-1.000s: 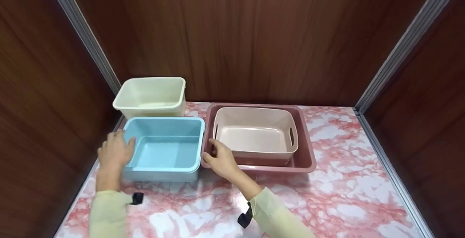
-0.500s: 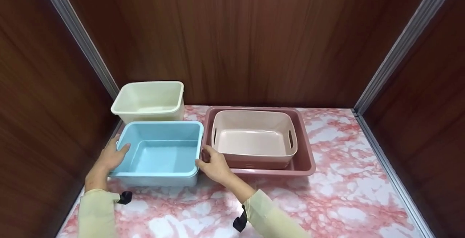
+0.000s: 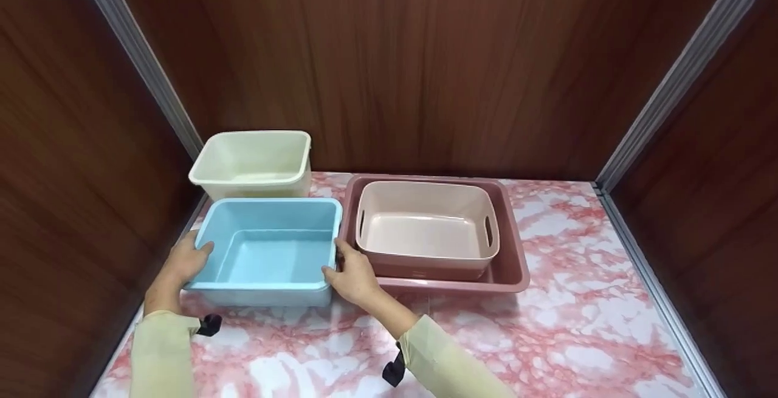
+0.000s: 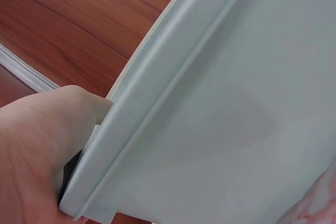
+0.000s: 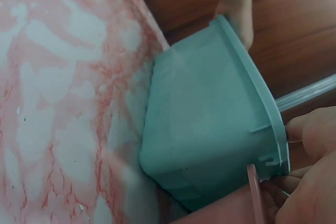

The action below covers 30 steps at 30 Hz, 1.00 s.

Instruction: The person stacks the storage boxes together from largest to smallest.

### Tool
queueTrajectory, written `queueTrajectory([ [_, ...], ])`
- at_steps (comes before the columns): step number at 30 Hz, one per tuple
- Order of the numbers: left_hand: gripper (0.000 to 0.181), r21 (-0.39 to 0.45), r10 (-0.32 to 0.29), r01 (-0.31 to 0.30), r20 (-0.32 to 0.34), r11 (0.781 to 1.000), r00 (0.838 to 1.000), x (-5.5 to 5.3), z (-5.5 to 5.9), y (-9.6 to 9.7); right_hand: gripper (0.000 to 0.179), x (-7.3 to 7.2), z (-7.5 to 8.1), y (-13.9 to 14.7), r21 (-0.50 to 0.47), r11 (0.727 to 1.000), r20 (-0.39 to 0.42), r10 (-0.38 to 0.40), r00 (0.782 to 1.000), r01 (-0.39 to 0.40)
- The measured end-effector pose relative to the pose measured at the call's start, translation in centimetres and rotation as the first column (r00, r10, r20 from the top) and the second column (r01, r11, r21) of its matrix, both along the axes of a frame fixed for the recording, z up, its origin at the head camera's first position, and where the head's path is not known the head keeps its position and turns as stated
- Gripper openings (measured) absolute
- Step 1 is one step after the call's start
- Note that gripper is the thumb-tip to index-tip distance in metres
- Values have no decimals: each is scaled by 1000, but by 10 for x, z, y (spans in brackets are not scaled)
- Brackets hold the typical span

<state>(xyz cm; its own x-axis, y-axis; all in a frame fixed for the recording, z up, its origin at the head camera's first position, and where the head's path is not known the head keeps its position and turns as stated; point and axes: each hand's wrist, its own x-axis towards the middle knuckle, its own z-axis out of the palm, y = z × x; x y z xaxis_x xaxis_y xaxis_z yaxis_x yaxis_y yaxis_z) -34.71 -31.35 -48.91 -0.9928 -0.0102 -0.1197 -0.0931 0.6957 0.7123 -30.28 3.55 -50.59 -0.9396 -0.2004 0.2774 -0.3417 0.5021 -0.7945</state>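
Observation:
A light blue rectangular bin (image 3: 261,286) sits at the left of the marbled tabletop. My left hand (image 3: 185,262) grips its left rim, thumb over the inner side and fingers beneath the lip. In the left wrist view that hand (image 4: 44,145) shows close against the rim. On the opposite side my right hand (image 3: 355,271) holds the right rim, thumb on top and the fingers partly hidden under the edge. The right wrist view shows the blue bin's outer wall (image 5: 205,114) with my right hand (image 5: 317,166) at its lip.
A cream bin (image 3: 261,190) stands behind the blue one. Close on the right is a dark pink tub (image 3: 513,258) with a beige, slotted-handle basket (image 3: 425,237) inside it. Brown wood-grain panels (image 3: 425,70) enclose the back and both sides.
My left hand has moved down and left from over the rim to grip it. My right hand has come slightly left, from beside the pink tub onto the blue bin's right rim.

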Motion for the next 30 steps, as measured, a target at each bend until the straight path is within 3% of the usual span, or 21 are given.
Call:
queueTrajectory([
  [4, 66, -13, 1, -1, 0, 1000, 1000, 1, 10, 2, 60, 0, 3, 0, -53, 998, 3, -36, 999, 36],
  [8, 66, -14, 7, -7, -13, 1000, 1000, 10, 24, 1, 57, -2, 11, -1, -183, 983, 50, 8, 999, 1],
  [18, 72, 11, -7, 8, -74, 1000, 997, 39, 82, 4, 61, 10, 47, 4, -388, 921, 51, 65, 997, -40],
  [24, 73, 39, -3, 8, -114, 999, 994, 56, 115, 16, 63, 17, 71, 19, -463, 886, 49, 67, 997, -37],
  [30, 70, 58, -28, 37, -143, 998, 989, 58, 139, 41, 58, 15, 100, 45, -483, 876, 71, 39, 997, 0],
])
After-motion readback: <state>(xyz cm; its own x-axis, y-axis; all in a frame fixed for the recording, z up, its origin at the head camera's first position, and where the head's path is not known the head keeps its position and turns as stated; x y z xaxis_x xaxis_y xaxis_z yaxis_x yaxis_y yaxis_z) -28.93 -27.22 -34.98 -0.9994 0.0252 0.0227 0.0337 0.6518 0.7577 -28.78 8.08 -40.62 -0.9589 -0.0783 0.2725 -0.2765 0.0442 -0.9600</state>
